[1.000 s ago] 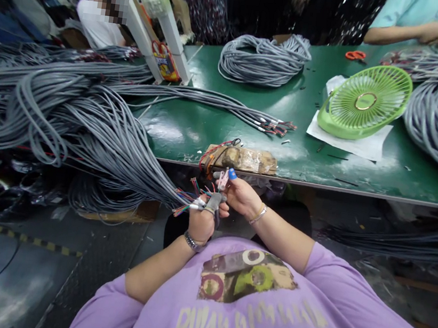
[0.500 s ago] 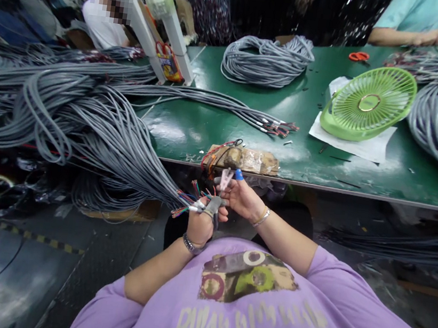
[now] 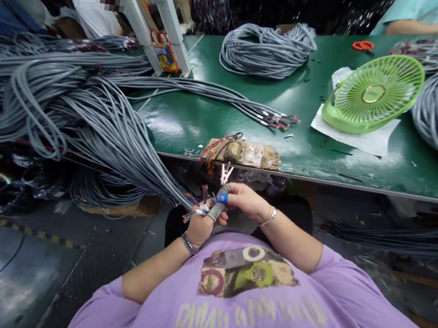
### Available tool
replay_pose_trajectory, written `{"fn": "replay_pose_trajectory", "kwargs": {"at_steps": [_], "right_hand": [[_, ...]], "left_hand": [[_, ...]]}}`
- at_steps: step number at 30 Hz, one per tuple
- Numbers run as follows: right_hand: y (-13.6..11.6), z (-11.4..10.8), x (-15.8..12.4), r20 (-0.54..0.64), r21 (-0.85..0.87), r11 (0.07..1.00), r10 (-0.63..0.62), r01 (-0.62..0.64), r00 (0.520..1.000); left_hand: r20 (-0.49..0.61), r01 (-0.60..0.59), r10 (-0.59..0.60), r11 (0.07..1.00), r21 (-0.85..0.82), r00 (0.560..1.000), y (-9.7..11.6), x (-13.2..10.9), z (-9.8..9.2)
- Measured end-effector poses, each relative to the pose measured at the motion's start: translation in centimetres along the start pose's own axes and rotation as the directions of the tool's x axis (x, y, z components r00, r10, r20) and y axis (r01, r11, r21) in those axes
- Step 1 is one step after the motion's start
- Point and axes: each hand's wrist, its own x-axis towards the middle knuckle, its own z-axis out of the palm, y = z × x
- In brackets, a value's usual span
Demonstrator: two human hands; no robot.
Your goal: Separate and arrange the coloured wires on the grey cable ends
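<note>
My left hand (image 3: 200, 229) is closed around the ends of several grey cables (image 3: 168, 181), below the table edge. Thin coloured wires (image 3: 205, 190) fan out from the white-banded cable ends beside its thumb, which has a grey covering (image 3: 216, 210). My right hand (image 3: 244, 199) is pinched close to the left thumb tip, with a blue wrap on its own thumb and grey on a fingertip. What lies between those fingers is hidden. Just above it, a pale pink clip (image 3: 225, 174) stands by the table edge.
A wooden block (image 3: 260, 156) with red and black leads lies at the front edge of the green table (image 3: 192, 123). Behind are a cable coil (image 3: 266, 52), a green fan (image 3: 373, 93) and orange-handled scissors (image 3: 362, 46). Two other people sit beyond.
My right hand has come down and left from beside the pink clip to my left thumb, its fingers now closed together. The left hand keeps hold of the cables. The view has tilted slightly down.
</note>
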Motion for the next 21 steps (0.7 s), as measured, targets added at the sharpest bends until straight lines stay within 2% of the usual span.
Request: {"fn": "replay_pose_trajectory", "kwargs": {"at_steps": [8,12,15,18,21], "right_hand": [[0.3,0.7,-0.2,-0.111,-0.008,0.999,-0.047,0.046,0.993],[1.1,1.8,0.1,-0.242,0.038,0.995,-0.077,0.089,0.967],[1.6,1.9,0.6,-0.35,0.178,0.981,-0.014,0.081,0.937],[1.5,1.0,1.2,-0.424,0.335,0.939,0.081,0.073,0.902],[1.2,-0.3,1.5,-0.341,0.455,0.89,0.187,-0.012,0.921]], "left_hand": [[-0.031,-0.018,0.017,0.999,-0.05,0.999,0.3,-0.2,-0.1],[-0.021,-0.01,0.009,0.996,-0.09,1.0,0.3,-0.2,0.1],[0.02,0.01,-0.009,0.997,-0.076,1.0,0.4,-0.5,0.1],[0.047,0.02,-0.016,0.996,-0.086,0.999,0.6,-0.9,0.0],[0.024,0.013,-0.009,0.986,-0.167,1.0,1.1,-0.9,-0.2]]}}
